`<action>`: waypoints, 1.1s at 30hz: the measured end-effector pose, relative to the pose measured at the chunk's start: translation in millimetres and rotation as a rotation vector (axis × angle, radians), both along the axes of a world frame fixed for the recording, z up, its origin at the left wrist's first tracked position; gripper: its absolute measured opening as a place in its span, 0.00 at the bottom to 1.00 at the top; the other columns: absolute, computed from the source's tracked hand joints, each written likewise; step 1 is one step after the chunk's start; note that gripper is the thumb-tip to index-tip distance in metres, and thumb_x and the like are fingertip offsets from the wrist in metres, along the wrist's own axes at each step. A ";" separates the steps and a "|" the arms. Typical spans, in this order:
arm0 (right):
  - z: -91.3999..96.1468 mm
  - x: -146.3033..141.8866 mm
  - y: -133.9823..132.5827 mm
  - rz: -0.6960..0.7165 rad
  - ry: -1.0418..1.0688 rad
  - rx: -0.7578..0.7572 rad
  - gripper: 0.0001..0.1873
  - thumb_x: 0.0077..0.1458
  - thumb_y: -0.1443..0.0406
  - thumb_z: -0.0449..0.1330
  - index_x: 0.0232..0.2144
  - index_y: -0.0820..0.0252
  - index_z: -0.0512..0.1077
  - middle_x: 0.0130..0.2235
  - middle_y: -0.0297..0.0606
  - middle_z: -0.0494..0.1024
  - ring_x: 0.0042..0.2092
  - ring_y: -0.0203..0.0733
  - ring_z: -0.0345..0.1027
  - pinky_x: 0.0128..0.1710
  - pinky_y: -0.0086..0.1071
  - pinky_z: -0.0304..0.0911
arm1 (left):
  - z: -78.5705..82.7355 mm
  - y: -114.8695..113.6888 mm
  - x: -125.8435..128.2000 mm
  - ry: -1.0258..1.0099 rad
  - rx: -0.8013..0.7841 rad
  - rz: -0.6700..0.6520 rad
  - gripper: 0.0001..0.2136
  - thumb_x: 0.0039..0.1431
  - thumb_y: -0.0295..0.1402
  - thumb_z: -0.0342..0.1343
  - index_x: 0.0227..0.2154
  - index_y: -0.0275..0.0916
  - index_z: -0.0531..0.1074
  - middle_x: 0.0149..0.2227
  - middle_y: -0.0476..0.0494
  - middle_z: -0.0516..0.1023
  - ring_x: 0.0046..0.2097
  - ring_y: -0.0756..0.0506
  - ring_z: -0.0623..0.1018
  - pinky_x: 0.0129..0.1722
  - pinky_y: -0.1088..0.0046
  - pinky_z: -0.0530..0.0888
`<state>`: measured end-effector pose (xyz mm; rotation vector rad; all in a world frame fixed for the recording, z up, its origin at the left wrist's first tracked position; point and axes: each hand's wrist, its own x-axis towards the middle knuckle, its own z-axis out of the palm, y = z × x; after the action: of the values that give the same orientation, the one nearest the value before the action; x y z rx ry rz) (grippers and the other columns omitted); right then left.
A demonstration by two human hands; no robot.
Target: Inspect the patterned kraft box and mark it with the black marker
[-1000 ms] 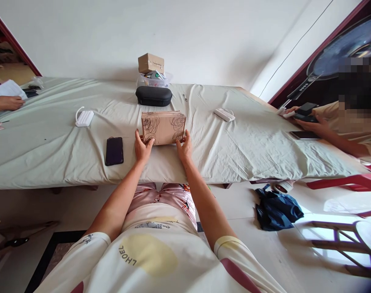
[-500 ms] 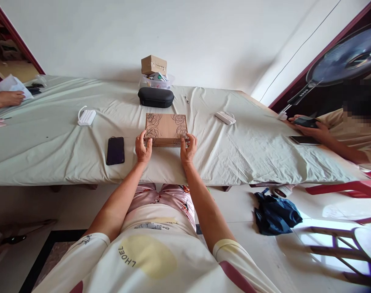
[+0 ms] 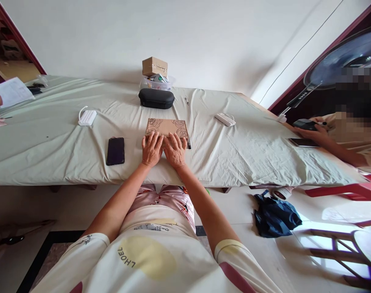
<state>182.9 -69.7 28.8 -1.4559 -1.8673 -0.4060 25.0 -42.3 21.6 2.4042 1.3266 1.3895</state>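
A flat brown cardboard box [image 3: 167, 126] printed with rose outlines lies on the cloth-covered table [image 3: 240, 154] right in front of me. My left hand [image 3: 151, 149] rests palm down on its near left part, fingers stretched out. My right hand [image 3: 174, 149] lies flat beside it on the near right part, fingers also spread. Both hands touch each other at the thumbs and cover the box's front edge. A dark pen tip [image 3: 189, 144] shows by the box's right corner.
A black phone [image 3: 115, 150] lies left of the box, a white case [image 3: 87, 117] farther left, another white case [image 3: 225, 119] to the right. Behind stand a black zip case [image 3: 156, 98] and a tub with a small carton [image 3: 154, 66]. Another person's hand [image 3: 315, 132] holds a device at the right.
The box went from tilted up in both hands to lying flat on the table. My hands left its side edges and came together, flat on its top.
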 end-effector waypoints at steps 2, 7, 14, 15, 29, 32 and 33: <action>-1.4 -0.5 0.4 -0.016 -0.055 -0.002 0.24 0.70 0.59 0.55 0.65 0.47 0.70 0.68 0.44 0.71 0.72 0.55 0.58 0.73 0.56 0.44 | -0.9 0.5 0.5 0.062 0.004 0.025 0.24 0.69 0.34 0.50 0.67 0.45 0.69 0.71 0.32 0.65 0.75 0.34 0.60 0.74 0.42 0.46; -6.8 18.1 4.2 -0.118 0.018 0.086 0.22 0.70 0.62 0.53 0.63 0.50 0.73 0.67 0.46 0.70 0.71 0.55 0.58 0.72 0.56 0.46 | -4.5 4.3 -1.3 0.139 0.042 0.073 0.25 0.70 0.33 0.47 0.68 0.43 0.67 0.72 0.32 0.64 0.75 0.35 0.59 0.74 0.44 0.48; -20.9 44.6 18.9 -0.118 0.468 0.115 0.23 0.71 0.59 0.49 0.63 0.56 0.70 0.57 0.50 0.73 0.57 0.49 0.71 0.59 0.45 0.68 | -15.5 16.2 -6.2 0.015 0.083 0.047 0.25 0.69 0.32 0.49 0.67 0.42 0.67 0.74 0.32 0.61 0.77 0.35 0.55 0.75 0.44 0.50; -23.6 45.7 21.2 -0.101 0.523 0.087 0.25 0.70 0.58 0.50 0.65 0.57 0.67 0.54 0.50 0.75 0.54 0.48 0.73 0.56 0.43 0.70 | -16.8 18.1 -7.4 -0.025 0.089 0.056 0.25 0.69 0.33 0.49 0.68 0.40 0.66 0.74 0.31 0.60 0.77 0.35 0.54 0.75 0.45 0.51; -32.4 43.0 22.9 -0.257 0.359 -0.288 0.29 0.60 0.65 0.58 0.63 0.64 0.65 0.54 0.56 0.78 0.55 0.58 0.72 0.55 0.47 0.67 | -29.8 36.2 -20.4 -0.219 -0.349 0.336 0.23 0.60 0.34 0.57 0.57 0.30 0.68 0.54 0.22 0.79 0.58 0.29 0.80 0.59 0.50 0.76; -34.5 44.3 24.3 -0.250 0.349 -0.285 0.31 0.57 0.69 0.56 0.63 0.64 0.64 0.54 0.54 0.79 0.55 0.57 0.72 0.57 0.48 0.67 | -26.5 33.6 -17.3 -0.085 -0.327 0.366 0.23 0.58 0.33 0.60 0.55 0.31 0.69 0.55 0.23 0.79 0.59 0.29 0.78 0.62 0.49 0.72; -35.8 45.0 25.3 -0.248 0.356 -0.274 0.32 0.56 0.70 0.56 0.63 0.65 0.64 0.54 0.54 0.79 0.55 0.57 0.72 0.58 0.49 0.67 | -25.3 32.2 -16.1 -0.049 -0.320 0.377 0.25 0.57 0.33 0.61 0.57 0.31 0.68 0.56 0.22 0.79 0.60 0.29 0.78 0.63 0.48 0.71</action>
<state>227.8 -44.5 -7.0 -1.8174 -1.5041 0.0024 8.9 -10.1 -3.7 1.9743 1.8957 1.1783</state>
